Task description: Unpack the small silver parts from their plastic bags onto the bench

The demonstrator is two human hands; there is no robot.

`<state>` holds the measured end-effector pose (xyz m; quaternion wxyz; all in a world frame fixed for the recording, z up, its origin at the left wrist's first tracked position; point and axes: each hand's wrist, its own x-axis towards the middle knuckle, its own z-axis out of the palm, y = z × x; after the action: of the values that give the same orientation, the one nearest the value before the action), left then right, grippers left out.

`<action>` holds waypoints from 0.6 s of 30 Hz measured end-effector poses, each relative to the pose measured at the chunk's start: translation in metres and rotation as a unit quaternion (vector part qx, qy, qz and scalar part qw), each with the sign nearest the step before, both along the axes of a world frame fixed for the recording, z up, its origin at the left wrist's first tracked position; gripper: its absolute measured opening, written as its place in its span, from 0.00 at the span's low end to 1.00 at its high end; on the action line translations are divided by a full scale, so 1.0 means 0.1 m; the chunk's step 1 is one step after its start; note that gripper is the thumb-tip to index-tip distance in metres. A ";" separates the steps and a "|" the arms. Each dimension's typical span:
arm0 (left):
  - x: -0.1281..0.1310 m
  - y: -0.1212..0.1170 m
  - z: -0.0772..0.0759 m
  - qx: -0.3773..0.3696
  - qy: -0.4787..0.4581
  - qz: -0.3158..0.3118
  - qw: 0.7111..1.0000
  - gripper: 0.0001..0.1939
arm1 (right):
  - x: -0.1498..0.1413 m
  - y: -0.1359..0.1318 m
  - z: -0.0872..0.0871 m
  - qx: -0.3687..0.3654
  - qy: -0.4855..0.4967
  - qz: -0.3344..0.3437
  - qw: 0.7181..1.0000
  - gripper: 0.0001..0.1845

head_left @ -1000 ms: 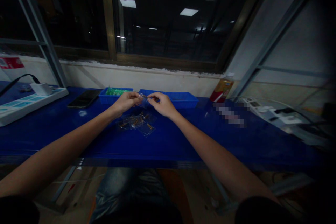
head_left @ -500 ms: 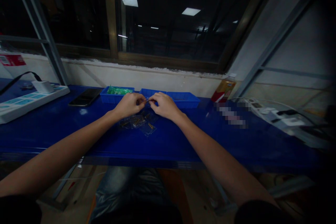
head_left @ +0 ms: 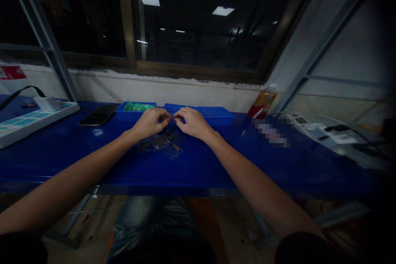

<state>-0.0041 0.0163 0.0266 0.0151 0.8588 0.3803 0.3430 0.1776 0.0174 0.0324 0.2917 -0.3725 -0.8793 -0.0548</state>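
My left hand [head_left: 150, 122] and my right hand [head_left: 191, 121] meet over the blue table [head_left: 93, 156], fingertips pinched together on a small clear plastic bag [head_left: 172, 119] held between them. Just below the hands, several small clear bags [head_left: 161, 144] with brownish parts inside lie on the table. Behind the hands stand two blue trays, the left tray [head_left: 136, 111] holding green pieces and the right tray [head_left: 213, 116] partly hidden by my fingers.
A dark phone [head_left: 98, 114] lies at the left of the trays. A white power strip [head_left: 34, 117] runs along the far left. A bottle with a red label [head_left: 262, 105] stands at the right, with another power strip [head_left: 321, 132] beyond it. A window wall backs the table.
Both hands have come lower and closer together. The clear bag, held up and spread between the fingers a second ago, is now mostly covered by the pinched fingertips.
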 end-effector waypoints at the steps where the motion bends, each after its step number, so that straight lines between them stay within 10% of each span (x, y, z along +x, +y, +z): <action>1: 0.00 0.00 0.00 0.002 0.002 -0.002 1.000 0.10 | 0.00 0.00 0.00 -0.001 -0.002 0.003 1.000 0.09; 18: -0.06 0.05 0.00 0.042 -0.020 -0.018 0.999 0.12 | 0.01 0.01 -0.01 -0.045 0.088 0.026 0.995 0.11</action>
<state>-0.0099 0.0217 0.0269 -0.0073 0.8584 0.3493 0.3756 0.1786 0.0183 0.0310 0.3518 -0.3654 -0.8614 0.0255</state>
